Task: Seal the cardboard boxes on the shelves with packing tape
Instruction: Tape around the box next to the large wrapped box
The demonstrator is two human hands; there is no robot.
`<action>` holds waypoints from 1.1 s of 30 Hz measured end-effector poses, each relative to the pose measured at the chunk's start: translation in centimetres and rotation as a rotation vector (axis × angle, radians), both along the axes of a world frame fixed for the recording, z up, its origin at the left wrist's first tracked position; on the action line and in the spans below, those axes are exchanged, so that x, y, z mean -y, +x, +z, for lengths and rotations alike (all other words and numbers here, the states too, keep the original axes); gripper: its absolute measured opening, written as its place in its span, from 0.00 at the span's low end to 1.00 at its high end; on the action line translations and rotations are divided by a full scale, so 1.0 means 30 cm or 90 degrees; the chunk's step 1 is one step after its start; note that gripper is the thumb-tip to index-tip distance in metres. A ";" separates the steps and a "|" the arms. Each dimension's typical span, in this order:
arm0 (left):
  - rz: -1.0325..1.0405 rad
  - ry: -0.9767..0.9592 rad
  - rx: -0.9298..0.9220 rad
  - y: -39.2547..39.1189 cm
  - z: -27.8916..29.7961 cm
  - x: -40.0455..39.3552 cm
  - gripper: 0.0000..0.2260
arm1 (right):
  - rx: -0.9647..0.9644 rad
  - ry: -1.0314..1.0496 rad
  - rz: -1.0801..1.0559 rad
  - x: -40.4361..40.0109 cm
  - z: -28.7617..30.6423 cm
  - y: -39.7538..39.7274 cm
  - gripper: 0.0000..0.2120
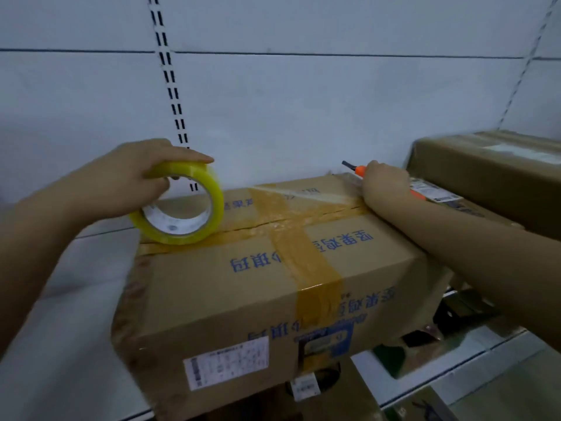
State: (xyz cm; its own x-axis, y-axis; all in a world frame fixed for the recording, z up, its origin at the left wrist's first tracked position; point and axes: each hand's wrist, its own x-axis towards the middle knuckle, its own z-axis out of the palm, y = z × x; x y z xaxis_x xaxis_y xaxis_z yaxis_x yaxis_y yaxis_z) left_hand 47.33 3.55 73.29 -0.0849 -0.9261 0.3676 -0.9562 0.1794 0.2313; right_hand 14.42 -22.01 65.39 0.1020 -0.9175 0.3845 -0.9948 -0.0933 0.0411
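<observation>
1. Nearest thing is the box (273, 293) on the white shelf (60, 299), its near face full of blue print plus a white label (226, 361). It hangs a bit over the shelf's near edge, so I'd guess a hard push toward the camera could tip it.

2. Old brown tape (315, 268) already crosses the top and runs down the near face. Another brown strip runs along the centre seam, and the seam looks cracked open along the middle, so that old seal isn't doing much.

3. Left hand (133, 174) grips the roll (179, 205) from above, thumb through the core and fingers curled over the rim. The roll stands on edge on the box top, near the left end of the seam.

4. A clear strip (303, 192) stretches from the roll rightward across the far flap toward the right hand. It looks loose in the air, not pressed flat yet.

5. Right hand (385, 183) sits at the far right corner of the box, fingers curled round an orange cutter (359, 170) while seemingly pressing the tape end down. Whether the blade is out, I can't tell.

6. Progress, my guess: this box is mid-seal. Still to do: lay the strip down, smooth it, cut it.

7. Second box (485, 165) sits far right, just past the right hand. Can't tell if that one is sealed.

8. Room: plenty of open shelf on the left. The right is tight against the other box, and the wall (303, 101) is just behind.
</observation>
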 end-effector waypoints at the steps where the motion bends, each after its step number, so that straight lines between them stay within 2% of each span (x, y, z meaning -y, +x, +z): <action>1: 0.023 -0.019 -0.035 0.055 -0.004 -0.053 0.37 | -0.003 0.002 -0.003 0.004 0.001 0.005 0.08; 3: 0.022 -0.047 -0.071 0.123 -0.024 -0.137 0.37 | -0.016 0.005 -0.005 0.005 0.004 0.020 0.08; 5: 0.021 -0.045 -0.059 0.142 -0.024 -0.168 0.37 | -0.022 0.003 -0.002 0.007 0.003 0.032 0.07; 10: 0.071 0.049 0.089 0.173 0.006 -0.197 0.37 | -0.021 -0.002 0.008 0.004 0.002 0.039 0.03; 14: 0.093 0.047 0.137 0.168 -0.023 -0.209 0.44 | -0.019 0.000 0.006 -0.001 0.000 0.040 0.02; 20: 0.125 0.102 0.260 0.158 -0.036 -0.202 0.37 | -0.033 0.010 -0.004 -0.006 0.006 0.044 0.03; 26: 0.156 0.091 0.381 0.154 -0.103 -0.211 0.37 | -0.053 0.004 -0.003 -0.018 0.002 0.041 0.04; 30: 0.196 0.188 0.311 0.128 -0.153 -0.213 0.34 | -0.071 0.001 -0.004 -0.033 0.012 0.047 0.05; 33: 0.171 0.164 0.274 0.139 -0.194 -0.229 0.37 | -0.081 -0.027 0.015 -0.032 0.002 0.053 0.05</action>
